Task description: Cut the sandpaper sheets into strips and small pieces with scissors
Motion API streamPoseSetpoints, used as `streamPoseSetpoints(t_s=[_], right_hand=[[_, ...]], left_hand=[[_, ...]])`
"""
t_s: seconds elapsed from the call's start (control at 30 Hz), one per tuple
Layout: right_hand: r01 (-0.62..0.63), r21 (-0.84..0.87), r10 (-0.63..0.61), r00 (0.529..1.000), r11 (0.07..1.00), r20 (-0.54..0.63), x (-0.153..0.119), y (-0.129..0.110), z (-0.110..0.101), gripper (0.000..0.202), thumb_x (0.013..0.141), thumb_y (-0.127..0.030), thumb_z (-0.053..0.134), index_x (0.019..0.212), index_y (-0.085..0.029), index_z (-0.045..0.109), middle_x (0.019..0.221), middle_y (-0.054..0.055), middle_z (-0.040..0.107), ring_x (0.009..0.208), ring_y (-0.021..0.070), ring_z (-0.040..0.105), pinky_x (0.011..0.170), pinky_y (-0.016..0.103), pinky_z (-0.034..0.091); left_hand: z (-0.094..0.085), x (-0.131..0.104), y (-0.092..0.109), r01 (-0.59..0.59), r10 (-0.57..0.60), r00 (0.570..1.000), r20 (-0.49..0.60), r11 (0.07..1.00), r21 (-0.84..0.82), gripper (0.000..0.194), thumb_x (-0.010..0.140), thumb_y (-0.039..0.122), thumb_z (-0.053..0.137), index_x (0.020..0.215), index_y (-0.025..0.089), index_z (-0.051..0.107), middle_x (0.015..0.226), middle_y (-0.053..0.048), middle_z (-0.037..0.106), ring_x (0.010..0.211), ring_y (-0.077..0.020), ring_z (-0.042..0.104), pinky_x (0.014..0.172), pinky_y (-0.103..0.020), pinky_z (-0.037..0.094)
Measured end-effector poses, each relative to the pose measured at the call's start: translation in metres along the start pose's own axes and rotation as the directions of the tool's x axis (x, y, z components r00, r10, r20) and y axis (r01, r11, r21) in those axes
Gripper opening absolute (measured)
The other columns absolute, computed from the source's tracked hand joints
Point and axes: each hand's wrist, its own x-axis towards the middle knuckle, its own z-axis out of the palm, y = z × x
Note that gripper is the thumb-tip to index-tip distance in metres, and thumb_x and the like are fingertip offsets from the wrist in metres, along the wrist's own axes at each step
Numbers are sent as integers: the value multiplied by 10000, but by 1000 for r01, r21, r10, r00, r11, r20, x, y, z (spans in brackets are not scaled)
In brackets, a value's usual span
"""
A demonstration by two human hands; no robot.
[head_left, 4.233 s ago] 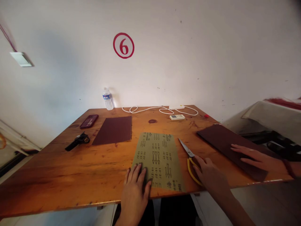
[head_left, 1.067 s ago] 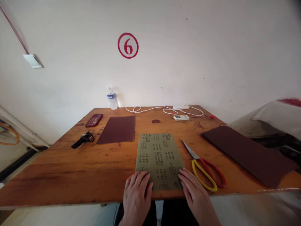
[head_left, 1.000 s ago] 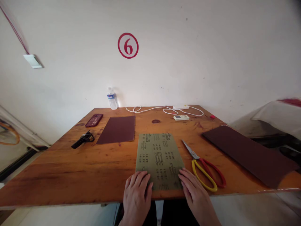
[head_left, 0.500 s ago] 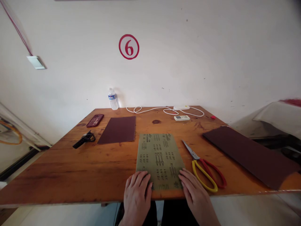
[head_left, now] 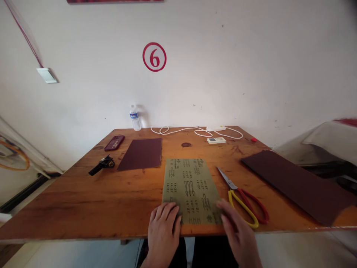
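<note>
A sheet of sandpaper (head_left: 189, 190) lies with its printed, olive-green back upward near the table's front edge. My left hand (head_left: 164, 227) rests flat over its lower left corner, fingers stretched out. At the lower right edge is my right hand (head_left: 237, 230), fingers extended and slightly blurred, thumb apart from them. Whether its fingertips touch the sheet is hard to tell. Just right of that hand lie scissors (head_left: 242, 201) with one yellow and one red handle, their blades pointing away and a little apart.
A maroon sandpaper sheet (head_left: 142, 153) lies at the back left; larger maroon sheets (head_left: 295, 186) lie at right. Around the wooden table (head_left: 111, 208) are a black strap-like item (head_left: 102, 165), a phone (head_left: 114, 143), a water bottle (head_left: 135, 118), a power strip (head_left: 215, 128) and a white remote (head_left: 216, 140).
My right hand has shifted right and lifted slightly off the sheet's lower right edge. My left hand stays in place. The view has tilted slightly.
</note>
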Motion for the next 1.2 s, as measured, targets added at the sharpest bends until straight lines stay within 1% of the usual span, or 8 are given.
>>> streamPoseSetpoints(t_s=[0.1,0.2,0.3,0.4,0.5,0.63,1.07,1.2], right_hand=[[-199,318,270,943,927,-195,2,-15,-10,529,1039,-315,449,1553,-296,326,1046,57,714,851,202,696,786,366,600],[-226,311,308,919,923,-245,6,-21,-17,546,1012,-385,504,1532,-269,382,862,11,656,681,184,599,675,331,552],[-252,94,267,938,963,-220,13,-12,-22,372,984,-415,541,1304,-243,620,919,50,687,754,221,651,663,343,546],[-93,-236,52,983,967,-174,22,8,-29,300,981,-422,506,1008,-214,720,995,115,704,911,298,682,761,422,547],[26,-540,-60,997,842,-46,31,31,-41,396,987,-422,403,973,-170,709,1071,200,715,955,377,661,842,557,516],[5,-735,69,995,678,71,41,52,-52,379,944,-360,362,992,-179,691,1076,202,759,923,414,685,710,565,527],[-139,-586,307,931,798,198,61,43,-61,262,825,-419,456,733,-239,623,772,137,728,682,306,711,633,419,574],[-351,-212,409,746,912,525,64,2,-57,296,832,-475,468,722,-242,615,641,57,718,608,253,680,542,326,528]], left_hand=[[0,0,0,-5,5,1000,3,1000,-12,228,909,150,523,1017,201,716,1037,-63,776,966,-257,683,828,-416,509],[0,1,0,-6,6,1000,6,1000,-21,232,908,152,525,1025,201,719,1038,-64,776,962,-255,684,820,-411,517],[-1,1,0,-3,4,1000,9,1000,-23,237,916,162,514,1020,202,723,1037,-66,777,963,-255,686,814,-406,523],[-1,1,-2,-3,3,1000,19,1000,-14,244,917,165,509,1024,202,726,1038,-73,777,965,-256,688,813,-408,529],[-2,1,-4,-27,27,999,44,1000,0,236,906,162,536,1041,212,723,1050,-67,776,967,-250,691,805,-394,537],[-1,0,-5,-49,49,998,29,999,-7,230,899,157,545,1042,207,717,1050,-61,776,961,-250,692,799,-395,541],[-2,1,0,24,-24,1000,6,997,-71,222,889,155,554,1016,208,727,1035,-50,776,957,-247,681,815,-407,526],[-1,0,1,43,-43,999,12,997,-65,226,887,165,552,1016,214,732,1044,-55,777,955,-253,685,818,-416,534]])
